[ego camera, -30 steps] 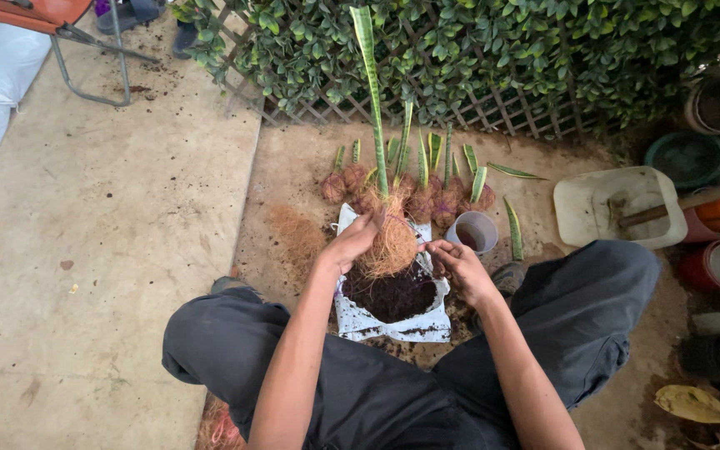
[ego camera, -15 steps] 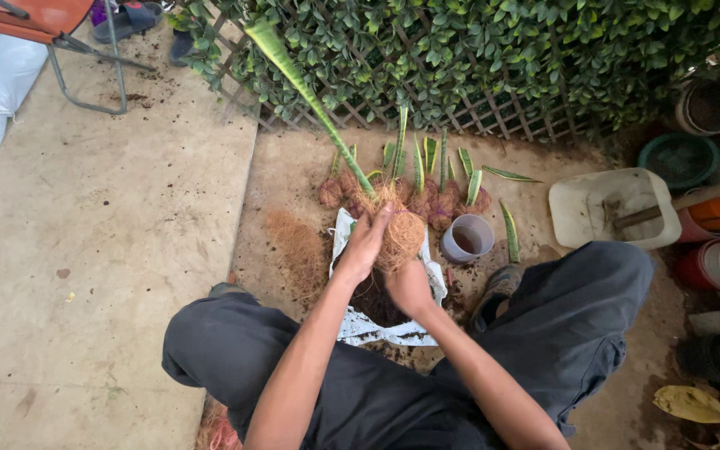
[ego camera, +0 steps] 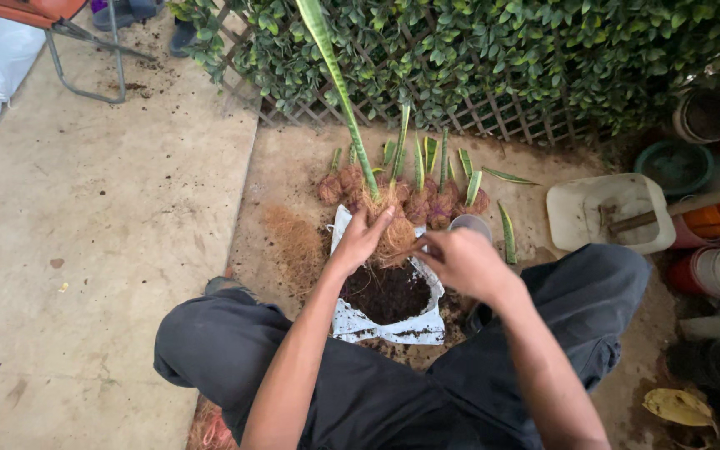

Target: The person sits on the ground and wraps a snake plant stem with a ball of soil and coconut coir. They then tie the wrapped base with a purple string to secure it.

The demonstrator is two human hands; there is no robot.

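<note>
both hands are now sitting lower than half a second ago, and the long leaf is leaning less sharply left.
- left hand [ego camera: 364, 237]: fingers closed around the fibre-wrapped root ball [ego camera: 393, 229] of a snake plant cutting [ego camera: 339, 83], holding it upright over the bag.
- right hand [ego camera: 464, 262]: fingers curled at the ball's right side, touching the fibre; full grip cannot be told.
- white bag [ego camera: 352, 321]: lying open between the person's knees, dark soil [ego camera: 387, 293] inside.
- row of wrapped cuttings [ego camera: 439, 196]: standing just behind the bag, against the lattice fence [ego camera: 493, 121].
- loose coconut fibre [ego camera: 297, 242]: lying left of the bag.
- small cup [ego camera: 471, 223]: sitting beside the right hand.
- white tray [ego camera: 581, 221]: lying at right, well apart.
</note>
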